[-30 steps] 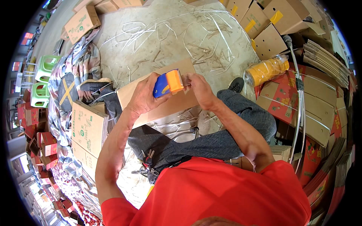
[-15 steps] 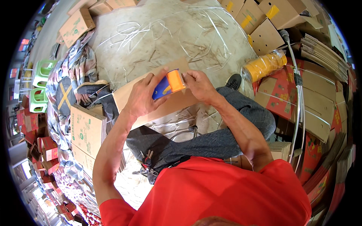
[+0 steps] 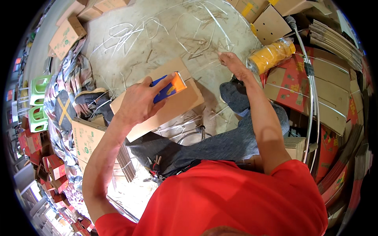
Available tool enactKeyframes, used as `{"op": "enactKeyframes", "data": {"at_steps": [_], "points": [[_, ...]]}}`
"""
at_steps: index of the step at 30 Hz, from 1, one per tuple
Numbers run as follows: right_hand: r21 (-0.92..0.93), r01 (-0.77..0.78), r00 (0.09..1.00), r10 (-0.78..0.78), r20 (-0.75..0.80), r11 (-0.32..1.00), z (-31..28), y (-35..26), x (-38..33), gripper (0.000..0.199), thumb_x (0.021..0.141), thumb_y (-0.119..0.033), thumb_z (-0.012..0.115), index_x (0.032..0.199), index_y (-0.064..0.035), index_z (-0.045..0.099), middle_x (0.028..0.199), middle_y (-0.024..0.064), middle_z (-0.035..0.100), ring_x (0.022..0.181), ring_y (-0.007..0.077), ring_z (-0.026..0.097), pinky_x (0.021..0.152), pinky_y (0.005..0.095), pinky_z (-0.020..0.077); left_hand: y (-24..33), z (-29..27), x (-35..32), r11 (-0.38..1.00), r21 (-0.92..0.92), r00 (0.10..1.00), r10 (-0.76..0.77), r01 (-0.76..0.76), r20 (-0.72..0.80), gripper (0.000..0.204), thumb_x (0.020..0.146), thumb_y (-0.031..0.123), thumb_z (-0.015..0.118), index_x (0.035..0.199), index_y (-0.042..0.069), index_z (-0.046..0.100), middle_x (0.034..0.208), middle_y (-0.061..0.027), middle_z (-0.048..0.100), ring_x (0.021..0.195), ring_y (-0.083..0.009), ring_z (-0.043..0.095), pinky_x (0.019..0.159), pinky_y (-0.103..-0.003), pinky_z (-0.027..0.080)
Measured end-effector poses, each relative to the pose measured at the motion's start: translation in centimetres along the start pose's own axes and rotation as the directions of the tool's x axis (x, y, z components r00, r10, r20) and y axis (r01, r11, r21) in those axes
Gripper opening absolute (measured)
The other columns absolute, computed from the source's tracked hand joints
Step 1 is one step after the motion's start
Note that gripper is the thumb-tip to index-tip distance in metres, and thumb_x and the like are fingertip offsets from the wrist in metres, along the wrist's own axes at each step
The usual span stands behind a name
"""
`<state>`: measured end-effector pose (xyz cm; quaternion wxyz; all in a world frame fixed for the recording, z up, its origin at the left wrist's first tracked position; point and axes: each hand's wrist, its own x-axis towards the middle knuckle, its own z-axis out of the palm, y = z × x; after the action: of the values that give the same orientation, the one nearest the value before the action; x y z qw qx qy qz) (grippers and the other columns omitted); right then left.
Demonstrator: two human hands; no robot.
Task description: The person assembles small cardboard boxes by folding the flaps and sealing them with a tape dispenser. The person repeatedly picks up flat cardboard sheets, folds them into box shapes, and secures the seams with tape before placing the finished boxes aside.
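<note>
My left hand (image 3: 138, 103) grips a blue and orange tape dispenser (image 3: 169, 87) and presses it on a flat brown cardboard box (image 3: 179, 105) that lies across my lap. A strip of clear tape stretches from the dispenser toward my right hand (image 3: 232, 63), which is raised to the right and pinches the tape's end. Just right of that hand lies a yellow roll bundle in clear wrap (image 3: 271, 55).
Cut plastic straps litter the concrete floor (image 3: 157, 35). Stacks of flat cartons (image 3: 334, 43) and red printed boxes (image 3: 293, 88) stand at the right. More cartons (image 3: 86, 139), green stools (image 3: 37, 114) and a cloth pile lie at the left.
My right hand has drawn away from the dispenser, up and to the right, pulling tape out. My left hand still holds the dispenser over the box.
</note>
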<state>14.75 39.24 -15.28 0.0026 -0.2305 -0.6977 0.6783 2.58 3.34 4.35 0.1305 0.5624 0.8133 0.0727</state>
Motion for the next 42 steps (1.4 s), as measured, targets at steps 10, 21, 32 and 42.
{"op": "enactKeyframes", "data": {"at_steps": [10,21,32,42], "points": [[-0.017,-0.065,0.998,0.065,-0.013,0.998,0.9,4.0,-0.6,0.042,0.109,-0.04,0.054,0.078,-0.0114,0.051,0.075,-0.006,0.043,0.069,0.0084,0.036,0.066,0.0274,0.0323,1.4,0.7,2.1,0.994,0.101,0.998,0.021,-0.027,0.063,0.069,0.089,0.033,0.076,0.152,0.027,0.051,0.092,-0.0168,0.066,0.077,-0.0335,0.068,0.068,-0.044,0.057],[-0.043,0.06,0.993,-0.064,-0.095,0.997,6.2,10.3,-0.1,0.042,0.11,-0.039,0.052,0.081,-0.0087,0.052,0.076,-0.0051,0.045,0.072,0.0089,0.038,0.065,0.0291,0.0364,2.1,0.9,4.2,0.981,0.194,0.989,-0.03,0.002,0.142,0.058,0.089,0.03,0.074,0.143,0.021,0.056,0.085,-0.0164,0.066,0.077,-0.0336,0.069,0.065,-0.044,0.055],[0.277,0.058,0.993,-0.026,-0.117,0.959,15.7,17.2,1.3,0.041,0.111,-0.035,0.051,0.1,0.0013,0.066,0.082,0.0021,0.06,0.081,0.0117,0.05,0.076,0.0328,0.0488,2.5,0.9,5.6,0.978,0.207,0.974,-0.054,0.007,0.22,0.058,0.09,0.03,0.074,0.144,0.022,0.056,0.084,-0.0162,0.066,0.072,-0.034,0.07,0.062,-0.044,0.054],[-0.203,-0.156,0.885,0.045,-0.463,0.967,12.4,18.5,3.9,0.044,0.109,-0.038,0.053,0.12,0.0029,0.064,0.109,0.0136,0.07,0.104,0.0244,0.064,0.094,0.0382,0.0502,2.5,1.1,6.1,0.974,0.226,0.98,-0.026,-0.02,0.2,0.063,0.087,0.03,0.077,0.146,0.023,0.056,0.087,-0.018,0.066,0.069,-0.0358,0.07,0.062,-0.044,0.056]]}}
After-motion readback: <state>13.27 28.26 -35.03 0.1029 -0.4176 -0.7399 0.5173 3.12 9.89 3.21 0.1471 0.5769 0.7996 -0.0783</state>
